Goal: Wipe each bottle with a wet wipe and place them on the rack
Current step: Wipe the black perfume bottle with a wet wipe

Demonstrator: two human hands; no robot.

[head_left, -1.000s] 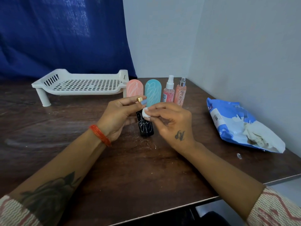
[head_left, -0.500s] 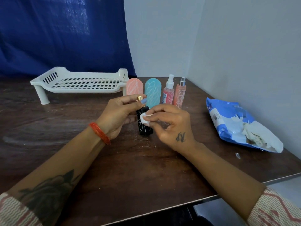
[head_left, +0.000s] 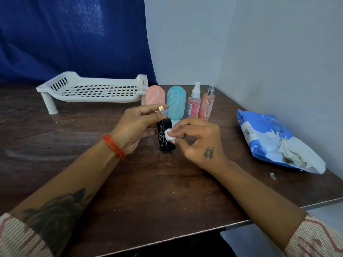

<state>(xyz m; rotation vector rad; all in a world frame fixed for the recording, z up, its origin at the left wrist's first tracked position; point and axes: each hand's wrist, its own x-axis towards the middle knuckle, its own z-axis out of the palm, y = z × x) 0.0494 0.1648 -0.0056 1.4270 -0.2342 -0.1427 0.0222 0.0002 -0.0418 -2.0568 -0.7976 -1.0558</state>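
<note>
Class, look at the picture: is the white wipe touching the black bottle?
Touching. The head view shows the right hand pinching the white wipe and pressing it against the black bottle with no gap, while the left hand grips the bottle.

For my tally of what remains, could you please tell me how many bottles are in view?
5: a black glass bottle in the left hand; behind it, a row of pink and teal rounded bottles, then two pink spray bottles. None looks hidden.

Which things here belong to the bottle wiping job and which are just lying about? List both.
Job: black bottle, wet wipe, rack, pink bottle, teal bottle, two pink spray bottles, wipes pack.
Lying about: small scrap on table.
</note>
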